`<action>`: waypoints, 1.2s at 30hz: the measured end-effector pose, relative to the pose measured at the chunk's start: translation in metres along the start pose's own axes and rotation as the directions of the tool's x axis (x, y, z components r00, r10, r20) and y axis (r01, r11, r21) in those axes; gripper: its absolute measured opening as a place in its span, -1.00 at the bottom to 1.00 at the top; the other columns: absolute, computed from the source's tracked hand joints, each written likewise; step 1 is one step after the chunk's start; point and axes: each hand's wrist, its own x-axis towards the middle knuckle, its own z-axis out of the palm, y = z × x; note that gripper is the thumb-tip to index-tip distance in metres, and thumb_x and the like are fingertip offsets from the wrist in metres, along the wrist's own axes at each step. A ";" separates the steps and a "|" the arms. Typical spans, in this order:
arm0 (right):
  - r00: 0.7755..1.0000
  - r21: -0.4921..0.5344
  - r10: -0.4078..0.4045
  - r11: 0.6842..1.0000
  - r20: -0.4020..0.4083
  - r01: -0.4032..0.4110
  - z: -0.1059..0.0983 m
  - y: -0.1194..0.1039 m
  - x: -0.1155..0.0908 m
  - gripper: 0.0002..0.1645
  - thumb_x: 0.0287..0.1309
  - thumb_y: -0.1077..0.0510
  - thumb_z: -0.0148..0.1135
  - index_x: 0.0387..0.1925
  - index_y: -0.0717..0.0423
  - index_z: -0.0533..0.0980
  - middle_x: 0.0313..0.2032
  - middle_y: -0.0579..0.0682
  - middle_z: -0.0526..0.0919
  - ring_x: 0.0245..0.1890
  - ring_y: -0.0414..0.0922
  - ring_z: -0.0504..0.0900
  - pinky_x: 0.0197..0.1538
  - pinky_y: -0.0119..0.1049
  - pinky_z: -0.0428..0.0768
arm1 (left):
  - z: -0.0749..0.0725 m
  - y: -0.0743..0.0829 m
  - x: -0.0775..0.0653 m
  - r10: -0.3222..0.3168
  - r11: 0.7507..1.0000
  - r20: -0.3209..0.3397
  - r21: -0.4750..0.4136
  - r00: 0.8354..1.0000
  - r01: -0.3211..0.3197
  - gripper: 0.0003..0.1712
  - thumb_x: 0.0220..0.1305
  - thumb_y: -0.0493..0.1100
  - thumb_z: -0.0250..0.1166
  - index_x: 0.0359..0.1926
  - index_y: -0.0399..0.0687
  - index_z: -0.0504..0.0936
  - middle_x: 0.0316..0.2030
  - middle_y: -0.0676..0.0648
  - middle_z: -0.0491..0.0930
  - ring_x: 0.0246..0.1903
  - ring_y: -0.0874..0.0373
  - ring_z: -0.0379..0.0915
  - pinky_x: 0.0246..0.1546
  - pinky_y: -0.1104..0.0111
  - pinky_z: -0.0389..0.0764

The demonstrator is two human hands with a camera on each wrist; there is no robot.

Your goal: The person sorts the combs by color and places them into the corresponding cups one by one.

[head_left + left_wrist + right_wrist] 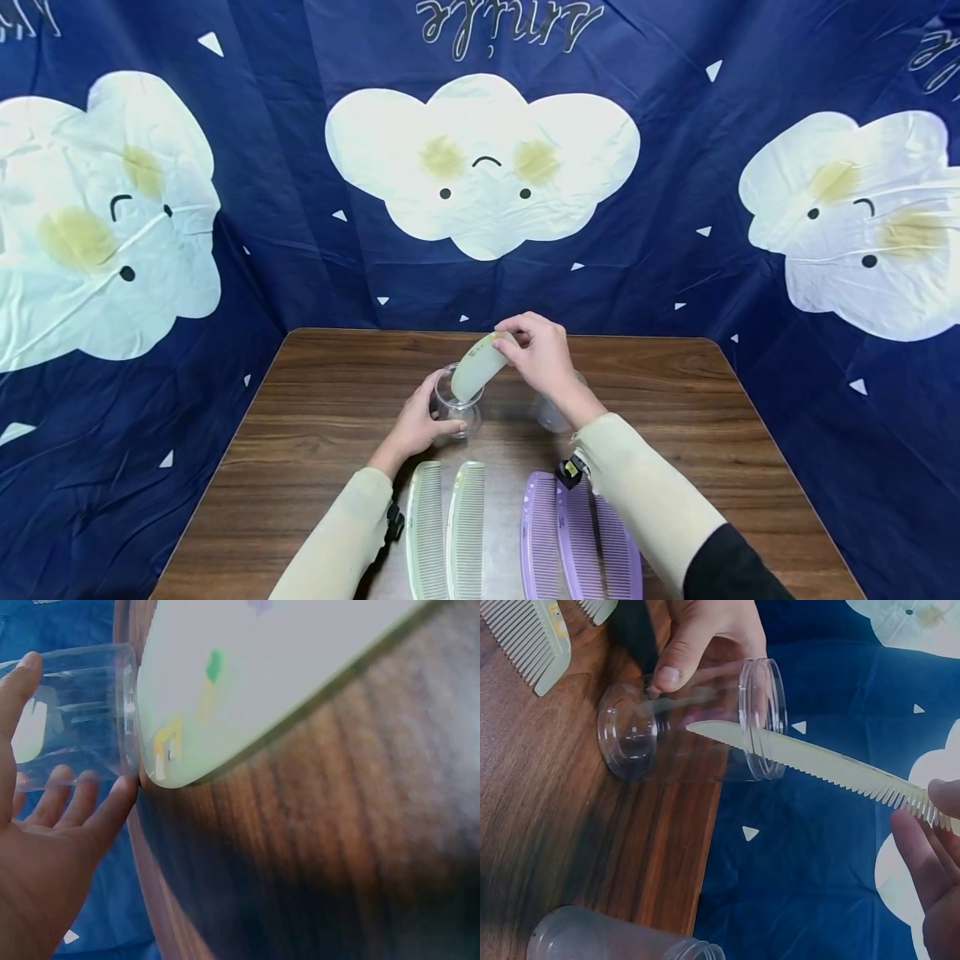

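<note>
A clear plastic jar (pixel 467 417) stands toward the back of the table, with my left hand (pixel 418 423) gripping its side. From the right, my right hand (pixel 543 354) pinches a pale green comb (pixel 478 368) by its upper end. This comb slants down through the jar's open mouth, and in the right wrist view its lower tip is inside the jar (pixel 705 761). The teeth of the held comb (pixel 840 774) face the table side there. The left wrist view shows fingers and thumb on opposite sides of the jar (pixel 90 712).
Two pale green combs (pixel 426 529) lie side by side at the front. Right of them are several purple combs (pixel 538 533), partly under my right forearm. A second clear jar (pixel 551 414) stands behind my right wrist. A blue cloth (pixel 480 292) hangs behind the table.
</note>
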 end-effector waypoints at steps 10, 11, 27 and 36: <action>0.999 -0.068 -0.018 0.997 0.046 0.021 0.011 -0.001 0.004 -0.83 0.08 0.20 0.57 -0.25 0.06 0.75 -0.29 -0.04 0.74 -0.41 -0.17 0.70 -0.35 -0.33 0.69 | -0.003 0.007 0.001 0.012 0.999 -0.002 0.033 1.000 -0.012 0.15 -0.02 -0.23 0.66 0.55 0.08 0.22 0.37 -0.22 0.41 0.28 -0.16 0.44 0.16 -0.03 0.63; 0.999 -0.073 -0.014 0.997 0.050 0.017 0.012 -0.001 0.004 -0.83 0.08 0.20 0.56 -0.25 0.05 0.75 -0.30 -0.05 0.73 -0.41 -0.17 0.69 -0.36 -0.33 0.68 | -0.004 0.007 0.001 0.013 0.999 -0.003 0.034 1.000 -0.013 0.16 -0.03 -0.23 0.67 0.54 0.07 0.22 0.37 -0.21 0.41 0.28 -0.15 0.44 0.16 -0.02 0.63; 0.993 -0.116 0.015 0.993 0.119 -0.001 0.028 0.008 0.008 -0.82 0.09 0.18 0.56 -0.23 0.06 0.74 -0.33 -0.07 0.71 -0.42 -0.19 0.68 -0.37 -0.36 0.67 | -0.005 0.001 0.005 0.012 0.999 0.000 0.033 1.000 -0.012 0.15 -0.04 -0.20 0.68 0.53 0.08 0.24 0.38 -0.21 0.42 0.29 -0.18 0.43 0.12 -0.03 0.65; 0.991 -0.154 0.017 0.988 0.133 0.004 0.035 0.010 0.008 -0.78 0.07 0.17 0.58 -0.21 0.08 0.75 -0.38 -0.07 0.68 -0.41 -0.17 0.62 -0.34 -0.33 0.62 | -0.005 -0.001 0.005 0.012 1.000 0.002 0.020 1.000 -0.012 0.15 -0.03 -0.18 0.68 0.54 0.10 0.23 0.37 -0.24 0.42 0.27 -0.19 0.42 0.13 -0.11 0.63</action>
